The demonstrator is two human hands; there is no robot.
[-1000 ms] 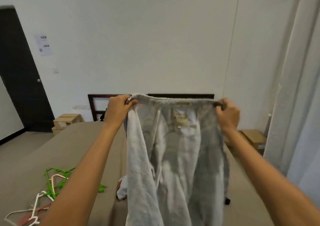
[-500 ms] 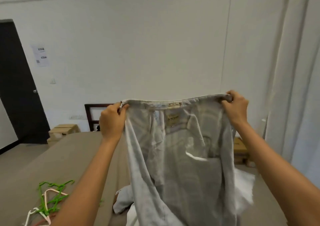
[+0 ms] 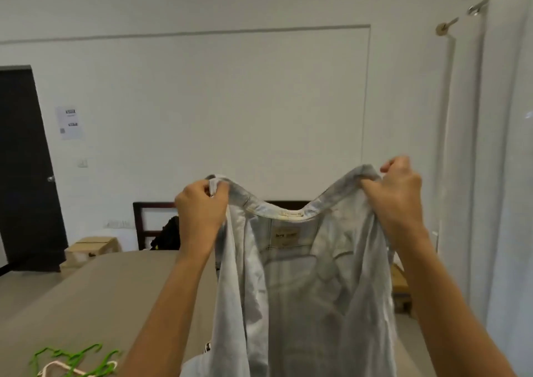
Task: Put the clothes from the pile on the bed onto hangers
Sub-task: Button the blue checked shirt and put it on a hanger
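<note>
I hold a pale, washed-out pair of jeans (image 3: 305, 284) up in front of me by the waistband, which sags in the middle. My left hand (image 3: 200, 212) grips its left end and my right hand (image 3: 399, 200) grips its right end, slightly higher. A tan label shows inside the waistband. The legs hang down over the bed (image 3: 95, 293), hiding the rest of the clothes pile. Green hangers (image 3: 72, 358) and a white hanger (image 3: 62, 369) lie on the bed at the lower left.
A dark headboard (image 3: 150, 221) stands against the white wall behind the bed, with a dark object beside it. A black door (image 3: 26, 169) is at the left, wooden stools (image 3: 92, 247) near it. White curtains (image 3: 507, 174) hang at the right.
Both hands have lifted the jeans higher and moved closer together, so the waistband now sags instead of being stretched flat. The view has tilted upward.
</note>
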